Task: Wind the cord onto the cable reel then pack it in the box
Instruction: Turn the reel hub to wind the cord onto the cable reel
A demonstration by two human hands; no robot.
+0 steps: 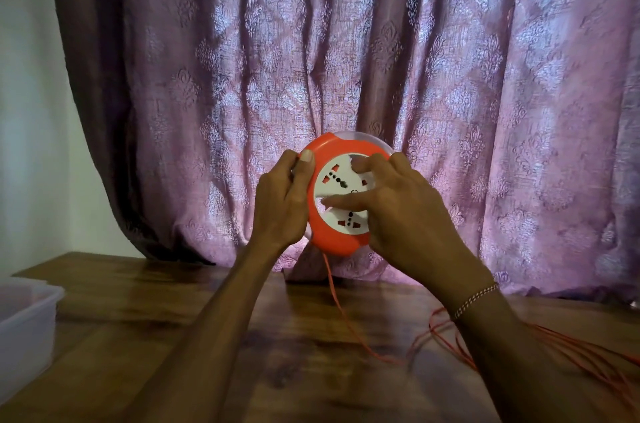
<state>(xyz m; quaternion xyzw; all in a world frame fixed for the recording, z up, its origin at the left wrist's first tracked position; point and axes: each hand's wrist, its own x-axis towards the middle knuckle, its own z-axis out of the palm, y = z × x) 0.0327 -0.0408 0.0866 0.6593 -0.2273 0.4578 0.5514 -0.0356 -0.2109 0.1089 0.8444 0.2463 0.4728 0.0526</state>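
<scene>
a: status of the round orange plastic cable reel with the white socket face [341,201]?

b: held up above the far middle of the brown wooden table [214,336], not resting on it. the left hand [282,206] is clasped around the reel's left rim, thumb on the front edge. the right hand [398,206] lies on the white face, fingers spread and pressing on it, apparently to turn it. neither hand is empty.

a: and the thin orange cord [346,315]?

b: it leaves the reel's lower edge, hangs to the table, then trails to loose loops near the right edge. much of it looks unwound.

a: failure modes?

b: judgement only. the loops at the right edge overlap; they could knot and jam the feed at the reel opening. the right forearm passes over those loops and could snag them. a weak hold on the left rim may let the housing spin with the face.

a: surroundings?

b: a translucent plastic box [29,318] sits at the left edge, well apart from the reel. a purple patterned curtain [381,59] hangs just behind the reel. the path to the box appears unobstructed.
</scene>
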